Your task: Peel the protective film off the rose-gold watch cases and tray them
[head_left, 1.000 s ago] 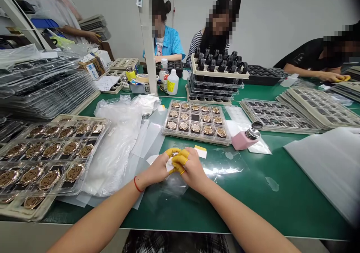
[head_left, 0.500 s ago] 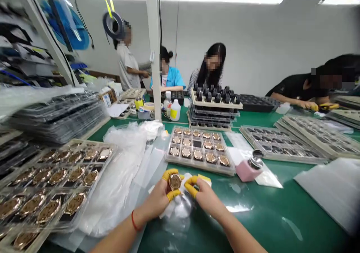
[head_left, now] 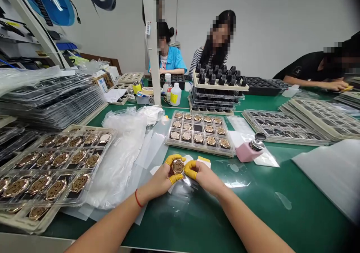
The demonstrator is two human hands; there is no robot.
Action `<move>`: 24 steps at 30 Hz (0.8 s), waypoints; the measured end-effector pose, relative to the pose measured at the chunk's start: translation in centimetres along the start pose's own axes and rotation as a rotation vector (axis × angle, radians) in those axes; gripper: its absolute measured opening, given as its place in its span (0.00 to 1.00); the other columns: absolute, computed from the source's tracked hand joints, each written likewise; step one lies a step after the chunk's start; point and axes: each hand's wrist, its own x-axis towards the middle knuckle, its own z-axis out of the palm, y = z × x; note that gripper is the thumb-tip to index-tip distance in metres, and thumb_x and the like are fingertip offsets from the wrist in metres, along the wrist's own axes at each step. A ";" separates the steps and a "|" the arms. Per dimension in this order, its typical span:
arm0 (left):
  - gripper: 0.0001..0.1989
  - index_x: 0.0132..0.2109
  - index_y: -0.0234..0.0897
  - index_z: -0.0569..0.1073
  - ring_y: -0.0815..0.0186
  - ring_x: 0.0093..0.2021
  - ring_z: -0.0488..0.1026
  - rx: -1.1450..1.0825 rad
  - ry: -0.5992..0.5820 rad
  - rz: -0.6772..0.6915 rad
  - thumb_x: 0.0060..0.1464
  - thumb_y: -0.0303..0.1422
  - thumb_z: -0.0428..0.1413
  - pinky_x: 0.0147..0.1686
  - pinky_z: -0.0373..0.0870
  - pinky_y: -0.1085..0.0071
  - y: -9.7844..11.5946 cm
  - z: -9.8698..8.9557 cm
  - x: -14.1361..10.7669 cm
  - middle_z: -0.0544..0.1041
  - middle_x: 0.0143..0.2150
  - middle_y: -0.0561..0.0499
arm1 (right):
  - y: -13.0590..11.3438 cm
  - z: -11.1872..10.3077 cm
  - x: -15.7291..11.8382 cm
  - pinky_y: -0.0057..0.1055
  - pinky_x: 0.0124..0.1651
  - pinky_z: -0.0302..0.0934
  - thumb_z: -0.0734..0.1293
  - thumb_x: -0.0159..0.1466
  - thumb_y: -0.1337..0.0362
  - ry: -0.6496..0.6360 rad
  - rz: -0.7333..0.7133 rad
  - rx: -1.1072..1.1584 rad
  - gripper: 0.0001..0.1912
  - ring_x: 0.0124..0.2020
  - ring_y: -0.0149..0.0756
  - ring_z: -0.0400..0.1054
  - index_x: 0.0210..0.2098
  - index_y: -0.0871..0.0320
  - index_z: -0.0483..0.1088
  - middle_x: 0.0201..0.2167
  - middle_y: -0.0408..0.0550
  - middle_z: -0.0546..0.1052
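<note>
The left hand [head_left: 162,176] grips beside the bent-fingered right hand [head_left: 203,175].

My left fingers [head_left: 176,178], in yellow covers, hold a round gold watch case [head_left: 178,166], marked side toward me, above a green tabletop [head_left: 253,204]. My right fingers [head_left: 191,169], also yellow-covered, curl just beside it. Beyond sits a clear plastic tray [head_left: 201,150] of similar cases, a pink bottle [head_left: 246,152] near its right corner. Crumpled plastic [head_left: 123,133] lies to my left. Across from me sits a person in stripes [head_left: 197,57].
</note>
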 end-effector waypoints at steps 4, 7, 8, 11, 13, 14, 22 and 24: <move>0.26 0.55 0.42 0.57 0.62 0.49 0.68 -0.080 0.084 -0.045 0.51 0.30 0.57 0.49 0.67 0.64 -0.4 0.0 0.3 0.67 0.51 0.46 | -1.0 -0.8 -0.4 0.26 0.32 0.52 0.65 0.55 0.61 0.118 -0.057 0.110 0.09 0.27 0.28 0.57 0.23 0.59 0.65 0.23 0.40 0.66; 0.26 0.55 0.41 0.57 0.62 0.45 0.71 -0.071 0.089 -0.103 0.50 0.30 0.58 0.47 0.69 0.63 -0.4 -0.1 0.4 0.70 0.47 0.47 | -1.5 -0.9 -0.7 0.29 0.42 0.54 0.68 0.54 0.58 0.165 -0.054 0.270 0.10 0.36 0.32 0.62 0.25 0.59 0.68 0.31 0.43 0.71; 0.26 0.54 0.41 0.58 0.62 0.45 0.71 -0.054 0.075 -0.111 0.49 0.30 0.58 0.47 0.69 0.64 -0.3 0.0 0.4 0.70 0.47 0.48 | -1.6 -0.7 -0.8 0.31 0.45 0.54 0.69 0.53 0.58 0.157 -0.046 0.316 0.10 0.39 0.34 0.62 0.25 0.59 0.70 0.34 0.44 0.72; 0.25 0.54 0.41 0.61 0.62 0.46 0.72 -0.010 0.026 -0.096 0.49 0.29 0.58 0.48 0.70 0.65 -0.1 0.2 0.3 0.70 0.49 0.47 | -1.8 0.2 -1.2 0.33 0.49 0.53 0.70 0.52 0.57 0.079 -0.014 0.394 0.10 0.43 0.37 0.63 0.27 0.58 0.73 0.38 0.46 0.73; 0.24 0.54 0.41 0.61 0.62 0.46 0.72 0.014 0.001 -0.084 0.50 0.29 0.58 0.49 0.70 0.65 0.0 0.4 0.1 0.71 0.50 0.48 | -1.9 0.8 -1.3 0.33 0.48 0.54 0.70 0.53 0.56 0.025 -0.008 0.410 0.11 0.42 0.37 0.64 0.29 0.57 0.74 0.37 0.46 0.74; 0.24 0.54 0.42 0.61 0.63 0.46 0.72 0.027 -0.005 -0.082 0.50 0.29 0.58 0.49 0.70 0.64 0.0 0.5 0.1 0.71 0.49 0.48 | -1.9 1.0 -1.4 0.33 0.47 0.54 0.69 0.53 0.56 0.012 -0.007 0.414 0.11 0.40 0.37 0.64 0.29 0.57 0.74 0.36 0.46 0.75; 0.25 0.54 0.42 0.62 0.63 0.45 0.73 0.096 -0.003 -0.069 0.50 0.29 0.58 0.49 0.71 0.64 0.0 0.6 -0.2 0.72 0.48 0.50 | -1.9 1.3 -1.3 0.31 0.41 0.55 0.70 0.51 0.56 0.047 0.033 0.405 0.12 0.34 0.34 0.63 0.27 0.59 0.74 0.28 0.44 0.74; 0.24 0.54 0.43 0.62 0.64 0.45 0.73 0.101 -0.001 -0.064 0.50 0.29 0.58 0.48 0.72 0.64 0.0 0.6 -0.2 0.72 0.47 0.50 | -1.9 1.4 -1.2 0.31 0.41 0.54 0.70 0.51 0.56 0.059 0.036 0.397 0.11 0.33 0.33 0.63 0.26 0.59 0.73 0.26 0.43 0.72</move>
